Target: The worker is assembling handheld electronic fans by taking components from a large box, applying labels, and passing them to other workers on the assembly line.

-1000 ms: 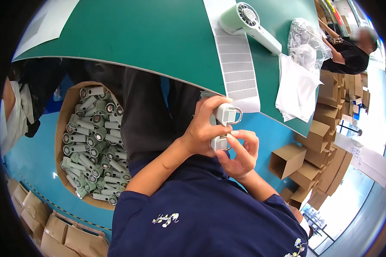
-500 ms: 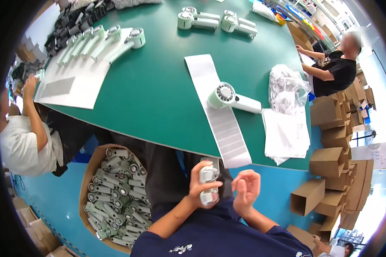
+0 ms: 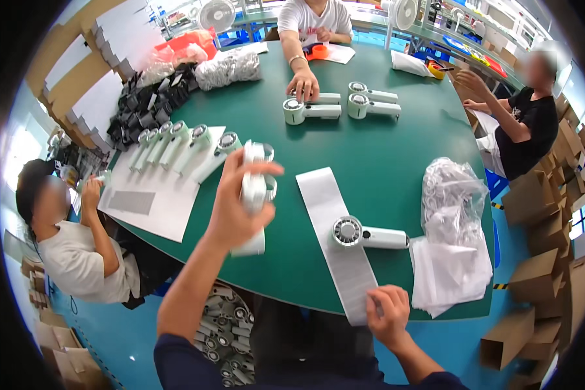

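My left hand [image 3: 224,214] is raised over the table's near left part, wrapped round a pair of pale green handheld fans [image 3: 256,190]. Motion smears them, and their handles are partly hidden. My right hand [image 3: 390,315] is at the near end of a long white label strip [image 3: 325,195], fingers curled in; whether something small is pinched there cannot be made out. Across the strip lies another handheld fan [image 3: 383,238], its round head on the paper and its handle pointing right.
A co-worker's hand [image 3: 303,83] touches fans [image 3: 322,112] at the far side. More fans [image 3: 171,146] line a white sheet [image 3: 162,221] at left. Clear plastic bags [image 3: 452,195] and white pouches [image 3: 448,276] lie right. Below the edge stands a box of fans [image 3: 227,331].
My left hand has carried the two fans up from my lap to over the table. My right hand has moved to the strip's near end. The view has tilted up, showing a co-worker opposite.
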Available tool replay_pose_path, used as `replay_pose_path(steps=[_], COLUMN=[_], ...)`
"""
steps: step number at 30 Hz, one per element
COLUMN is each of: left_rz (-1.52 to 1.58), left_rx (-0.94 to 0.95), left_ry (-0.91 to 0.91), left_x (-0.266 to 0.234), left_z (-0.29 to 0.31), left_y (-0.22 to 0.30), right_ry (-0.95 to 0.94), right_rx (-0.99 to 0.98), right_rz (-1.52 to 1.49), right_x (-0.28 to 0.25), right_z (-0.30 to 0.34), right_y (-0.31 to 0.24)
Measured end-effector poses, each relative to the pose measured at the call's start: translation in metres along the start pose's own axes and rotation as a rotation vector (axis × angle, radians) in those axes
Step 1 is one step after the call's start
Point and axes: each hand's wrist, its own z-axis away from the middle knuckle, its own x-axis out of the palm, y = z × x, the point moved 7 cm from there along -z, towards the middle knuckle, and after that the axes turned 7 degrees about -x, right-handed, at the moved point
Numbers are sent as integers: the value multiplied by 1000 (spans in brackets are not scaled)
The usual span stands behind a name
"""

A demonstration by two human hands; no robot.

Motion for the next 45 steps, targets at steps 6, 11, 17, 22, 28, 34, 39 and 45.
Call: replay_pose_path(steps=[6,11,17,22,28,34,39,45], left_rz=[-298,-748,-1034,-1048,-977,-897,-364,-735], left_rx=[-235,110,111,11,-94,141,-76,-199], left_ry=[-119,-209,-435,-548,-631,-483,-127,-390], left_x=[45,94,144,209,218,182,135,153], left_z=[-142,-236,-334,-340,-346,-315,-144,40], left_y=[-121,-143,-205,-269,-292,-216,-137,-71], right_ry=[0,-12,1,79,42,-1,60,-184], right_rx=[19,116,166,250,267,200,211,137], right_rz=[46,13,41,72,87,123,-102,-19], right_x=[5,-5,2,-2,0,7,1,-15], right_z=[-3,-11,-1,2,-6,-14,-5,-62], right_y=[2,1,6,6,3,12,22,53])
